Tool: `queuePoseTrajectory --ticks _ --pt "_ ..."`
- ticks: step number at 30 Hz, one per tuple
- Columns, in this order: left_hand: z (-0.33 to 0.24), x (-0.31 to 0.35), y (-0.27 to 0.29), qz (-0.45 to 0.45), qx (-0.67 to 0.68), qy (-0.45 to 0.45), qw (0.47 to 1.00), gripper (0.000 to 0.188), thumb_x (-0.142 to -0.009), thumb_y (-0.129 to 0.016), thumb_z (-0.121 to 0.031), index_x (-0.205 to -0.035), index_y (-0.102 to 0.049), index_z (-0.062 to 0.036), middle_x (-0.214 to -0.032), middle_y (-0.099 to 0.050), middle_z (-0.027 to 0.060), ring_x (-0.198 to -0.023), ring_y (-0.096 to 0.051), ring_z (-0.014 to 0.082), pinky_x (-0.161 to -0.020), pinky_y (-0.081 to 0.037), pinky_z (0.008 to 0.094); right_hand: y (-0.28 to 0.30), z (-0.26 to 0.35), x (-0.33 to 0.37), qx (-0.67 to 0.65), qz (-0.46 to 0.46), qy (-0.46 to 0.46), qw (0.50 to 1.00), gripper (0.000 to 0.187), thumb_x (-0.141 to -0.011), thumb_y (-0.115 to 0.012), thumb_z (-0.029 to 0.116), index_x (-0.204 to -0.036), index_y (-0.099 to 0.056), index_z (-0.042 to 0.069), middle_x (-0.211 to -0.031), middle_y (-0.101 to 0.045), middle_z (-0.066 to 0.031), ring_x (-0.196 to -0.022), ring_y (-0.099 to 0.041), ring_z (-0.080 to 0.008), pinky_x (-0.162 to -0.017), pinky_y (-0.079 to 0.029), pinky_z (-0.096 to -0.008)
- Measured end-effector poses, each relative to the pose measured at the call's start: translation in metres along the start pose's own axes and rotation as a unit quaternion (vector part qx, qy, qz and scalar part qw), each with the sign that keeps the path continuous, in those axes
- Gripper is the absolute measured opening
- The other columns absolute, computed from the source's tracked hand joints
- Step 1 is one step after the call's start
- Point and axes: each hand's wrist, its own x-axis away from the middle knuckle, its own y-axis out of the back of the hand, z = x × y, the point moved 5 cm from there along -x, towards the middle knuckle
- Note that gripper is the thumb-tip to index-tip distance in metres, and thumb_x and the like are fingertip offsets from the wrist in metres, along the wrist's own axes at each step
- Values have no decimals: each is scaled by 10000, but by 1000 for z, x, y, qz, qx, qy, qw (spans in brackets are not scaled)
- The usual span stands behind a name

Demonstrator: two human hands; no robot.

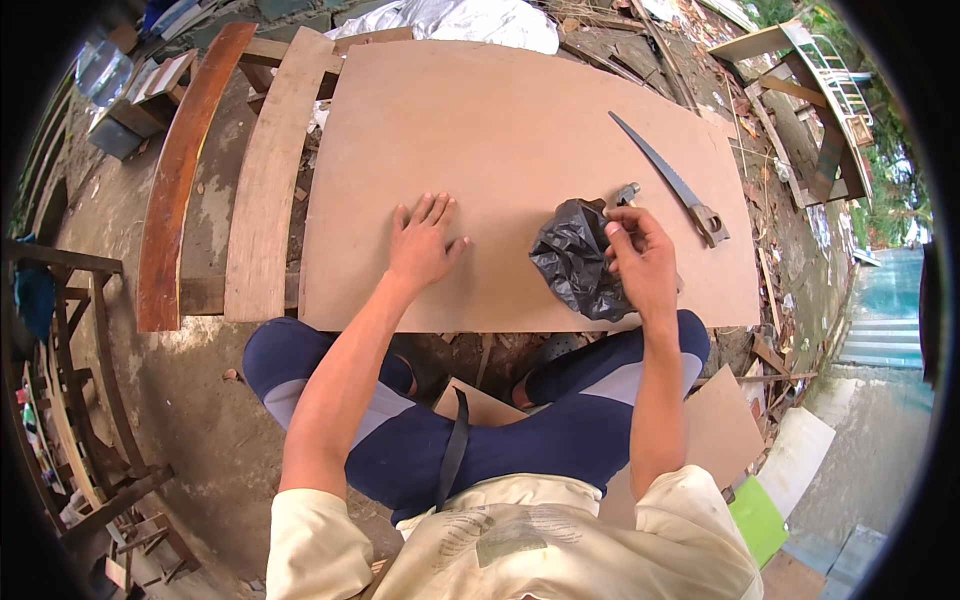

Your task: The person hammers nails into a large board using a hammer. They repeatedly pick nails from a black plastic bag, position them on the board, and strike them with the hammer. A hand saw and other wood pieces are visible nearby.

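Note:
My left hand (424, 240) lies flat on a large brown board (480, 130), its fingers spread and holding nothing. My right hand (645, 262) is closed in a pinch at the right side of a crumpled black plastic bag (575, 255). Whatever is between its thumb and fingertips is too small to make out. Beyond that hand shows the metal head of a hammer (627, 193), its handle mostly hidden behind the hand. Farther right, a hand saw (662, 170) rests on the board, its wooden handle pointing toward me.
Two long planks, one reddish brown (195, 180) and one pale (270, 180), run along the board's left side. A wooden frame (90, 380) stands at far left. White sheeting (460, 22) lies beyond the board. Scrap and a wooden piece of furniture (800, 110) are at right.

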Motion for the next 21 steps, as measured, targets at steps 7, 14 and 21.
queuePoseTrajectory --ticks 7,14,21 --pt "-3 -1 5 29 -32 6 999 705 -996 -518 -524 -1551 -399 -107 -1617 -392 35 -1507 -319 240 -1216 -233 550 -113 -11 -4 -16 96 13 995 152 -973 -642 77 -1091 -679 -12 -844 -675 -39 -726 -629 -69 -625 -510 -222" --pt "-5 -4 7 83 -71 17 994 710 -990 -509 -526 -1558 -390 -118 -1625 -381 20 -1516 -304 227 -1220 -243 530 -191 -66 -75 5 78 115 990 266 -962 -672 128 -1186 -696 -13 -1052 -757 -142 -990 -717 -189 -890 -548 -315" --pt "37 -12 1 78 88 -84 989 594 -1027 -512 -382 -1548 -407 -117 -1609 -403 64 -1506 -329 273 -1219 -245 546 -223 -100 -98 130 126 211 961 569 -920 -702 140 -1449 -517 39 -1404 -578 -214 -1413 -451 -346 -1204 -318 -438"
